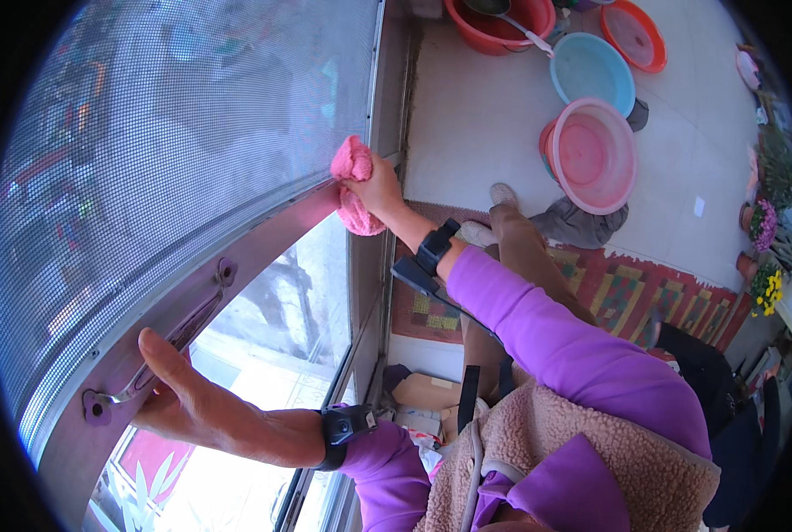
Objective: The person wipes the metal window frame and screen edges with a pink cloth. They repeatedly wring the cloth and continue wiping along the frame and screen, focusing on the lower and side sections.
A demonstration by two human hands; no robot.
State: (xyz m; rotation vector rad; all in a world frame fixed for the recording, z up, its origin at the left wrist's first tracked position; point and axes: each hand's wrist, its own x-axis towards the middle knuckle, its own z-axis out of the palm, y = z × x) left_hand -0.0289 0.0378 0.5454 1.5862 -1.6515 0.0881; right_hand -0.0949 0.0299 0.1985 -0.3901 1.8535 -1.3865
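Note:
My right hand (pixel 377 189) is closed around a bunched pink cloth (pixel 362 216), which touches the metal crossbar (pixel 289 226) of a screen door near its edge. Above the crossbar is mesh screen (pixel 236 100); clear glass or an opening shows bright ground below. At the lower left my left hand (pixel 199 412) is beside the curved metal door handle (pixel 199 312), thumb raised and spread. Its other fingers are partly hidden near the door frame. Both wrists wear black straps with devices.
Plastic basins stand on the pale floor: red (pixel 459 26), light blue (pixel 592 73), pink (pixel 595 156) and orange-red (pixel 635 36). A grey cloth (pixel 582 223) lies by a patterned rug (pixel 635 292). Potted flowers (pixel 765 226) line the right; a cardboard box (pixel 426 392) is below.

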